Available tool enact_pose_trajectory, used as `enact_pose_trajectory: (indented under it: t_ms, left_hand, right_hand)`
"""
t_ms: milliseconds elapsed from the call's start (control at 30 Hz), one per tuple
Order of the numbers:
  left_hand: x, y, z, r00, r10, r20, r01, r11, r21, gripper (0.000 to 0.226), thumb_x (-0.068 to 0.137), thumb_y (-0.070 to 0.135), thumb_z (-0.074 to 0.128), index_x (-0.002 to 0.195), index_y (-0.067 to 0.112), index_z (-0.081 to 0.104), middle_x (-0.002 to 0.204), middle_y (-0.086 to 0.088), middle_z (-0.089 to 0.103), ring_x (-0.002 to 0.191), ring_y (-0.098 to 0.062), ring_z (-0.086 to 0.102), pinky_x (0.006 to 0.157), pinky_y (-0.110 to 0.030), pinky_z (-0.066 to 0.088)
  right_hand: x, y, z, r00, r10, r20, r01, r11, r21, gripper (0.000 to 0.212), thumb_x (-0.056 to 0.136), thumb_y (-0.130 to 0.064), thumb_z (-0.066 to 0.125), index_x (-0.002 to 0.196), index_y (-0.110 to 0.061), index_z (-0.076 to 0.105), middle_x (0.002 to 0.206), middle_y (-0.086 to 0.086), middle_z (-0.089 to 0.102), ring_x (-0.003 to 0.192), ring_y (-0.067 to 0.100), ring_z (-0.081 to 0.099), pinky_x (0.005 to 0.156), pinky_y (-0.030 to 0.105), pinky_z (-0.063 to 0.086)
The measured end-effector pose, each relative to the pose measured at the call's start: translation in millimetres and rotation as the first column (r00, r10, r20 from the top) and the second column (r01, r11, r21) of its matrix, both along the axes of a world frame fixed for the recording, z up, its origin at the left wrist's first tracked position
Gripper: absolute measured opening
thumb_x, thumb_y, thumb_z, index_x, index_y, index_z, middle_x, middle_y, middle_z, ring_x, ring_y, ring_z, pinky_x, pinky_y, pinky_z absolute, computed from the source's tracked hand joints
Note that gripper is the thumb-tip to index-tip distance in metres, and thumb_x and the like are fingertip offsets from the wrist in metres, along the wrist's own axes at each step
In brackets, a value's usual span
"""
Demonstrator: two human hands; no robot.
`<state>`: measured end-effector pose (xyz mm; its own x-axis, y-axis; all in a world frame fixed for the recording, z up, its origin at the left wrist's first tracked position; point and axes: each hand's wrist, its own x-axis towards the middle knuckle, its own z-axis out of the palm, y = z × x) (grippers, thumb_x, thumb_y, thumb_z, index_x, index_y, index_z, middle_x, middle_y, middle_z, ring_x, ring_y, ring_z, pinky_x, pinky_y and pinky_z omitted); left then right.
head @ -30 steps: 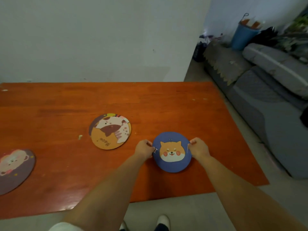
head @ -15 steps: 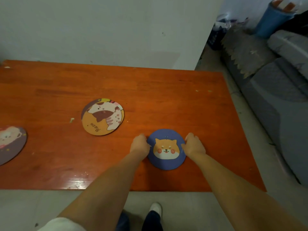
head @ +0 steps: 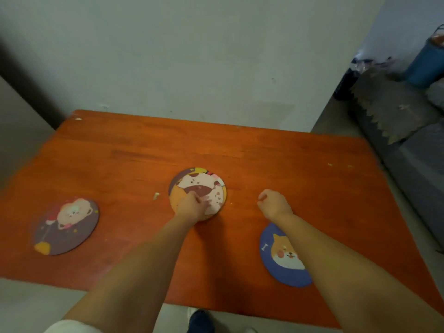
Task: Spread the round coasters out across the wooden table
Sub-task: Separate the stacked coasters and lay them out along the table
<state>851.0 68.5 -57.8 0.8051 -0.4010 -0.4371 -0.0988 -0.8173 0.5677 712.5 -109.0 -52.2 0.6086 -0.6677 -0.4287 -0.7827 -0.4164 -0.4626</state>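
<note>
Released, blue coaster (head: 282, 258) sits half-hidden under forearm.

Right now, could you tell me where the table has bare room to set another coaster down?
The far strip of the table along the wall is bare, as is the right end past the right hand. A smaller gap lies between the purple coaster and the cat coaster. It is crowded near the front: the left hand and blue coaster.

A home living room: a grey sofa (head: 418, 150) beside the wooden counter (head: 288, 164), a blue bucket (head: 426, 63), plain painted wall (head: 192, 56).
</note>
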Motion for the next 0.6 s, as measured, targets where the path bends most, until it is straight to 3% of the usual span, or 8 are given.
enact_pose_trajectory:
  t_ms: [67,133,167,200,267,400,467,600]
  left_hand:
    - [23,12,1,0.998,0.069,0.0,-0.069,0.997,-0.018,0.026,0.092,0.018,0.054,0.069,0.012,0.045,0.071,-0.009,0.054,0.066,-0.024,0.048,0.073,-0.038,0.043]
    - [46,25,-2,0.991,0.132,0.0,-0.132,0.991,-0.014,0.011,0.09,0.015,0.054,0.092,0.005,0.058,0.102,-0.018,0.064,0.092,-0.034,0.057,0.077,-0.035,0.042]
    - [57,30,-5,0.987,0.163,-0.006,-0.163,0.987,-0.012,0.018,0.089,0.015,0.055,0.101,0.003,0.059,0.11,-0.02,0.062,0.102,-0.037,0.056,0.081,-0.036,0.044]
    - [70,35,-8,0.983,0.183,-0.016,-0.184,0.983,-0.01,0.019,0.088,0.014,0.054,0.101,0.002,0.059,0.109,-0.021,0.062,0.103,-0.038,0.056,0.082,-0.038,0.045]
    - [85,42,-14,0.979,0.197,-0.05,-0.197,0.98,0.003,0.008,0.086,0.012,0.054,0.084,0.006,0.058,0.088,-0.014,0.061,0.087,-0.034,0.055,0.074,-0.038,0.046]
    - [99,43,-30,0.975,0.185,-0.126,-0.184,0.983,0.02,0.032,0.085,0.008,0.052,0.054,0.014,0.047,0.056,-0.005,0.048,0.071,-0.028,0.05,0.065,-0.037,0.044]
    - [100,42,-35,0.967,0.188,-0.172,-0.189,0.982,0.009,0.038,0.088,0.008,0.048,0.05,0.016,0.041,0.056,-0.007,0.047,0.07,-0.029,0.052,0.072,-0.046,0.055]
    - [104,42,-35,0.957,0.183,-0.225,-0.19,0.982,-0.011,0.032,0.088,0.01,0.052,0.058,0.018,0.043,0.069,-0.011,0.052,0.073,-0.032,0.055,0.082,-0.05,0.057]
  right_hand:
    - [27,15,-2,1.0,0.002,0.016,-0.002,1.0,0.012,0.025,0.093,-0.021,0.053,0.115,-0.013,0.06,0.121,0.012,0.063,0.109,0.029,0.06,0.086,0.035,0.049]
    - [54,29,-6,0.999,-0.017,0.037,0.016,0.999,0.033,0.025,0.092,-0.019,0.053,0.115,-0.011,0.06,0.121,0.012,0.063,0.109,0.029,0.06,0.09,0.038,0.051]
    - [66,36,-8,0.999,-0.023,0.044,0.021,0.999,0.047,0.024,0.093,-0.018,0.052,0.114,-0.011,0.06,0.12,0.013,0.064,0.106,0.029,0.061,0.089,0.039,0.052]
    - [80,43,-12,0.998,-0.036,0.043,0.033,0.998,0.057,0.024,0.093,-0.015,0.05,0.114,-0.011,0.06,0.12,0.013,0.064,0.103,0.028,0.061,0.085,0.038,0.053]
    - [98,54,-20,0.997,-0.057,0.042,0.054,0.995,0.084,0.027,0.094,-0.012,0.048,0.119,-0.01,0.059,0.123,0.014,0.062,0.1,0.025,0.061,0.081,0.036,0.053]
    - [117,65,-28,0.993,-0.119,-0.013,0.12,0.992,0.04,0.034,0.095,-0.012,0.047,0.128,-0.01,0.055,0.131,0.016,0.055,0.109,0.033,0.061,0.092,0.045,0.055]
    - [120,65,-30,0.985,-0.164,-0.047,0.165,0.986,0.026,0.035,0.094,-0.014,0.05,0.129,-0.007,0.053,0.131,0.018,0.053,0.106,0.034,0.063,0.091,0.044,0.056]
    - [121,61,-33,0.972,-0.226,-0.064,0.232,0.967,0.108,0.036,0.093,-0.013,0.054,0.128,-0.003,0.053,0.126,0.018,0.061,0.106,0.033,0.065,0.087,0.037,0.057]
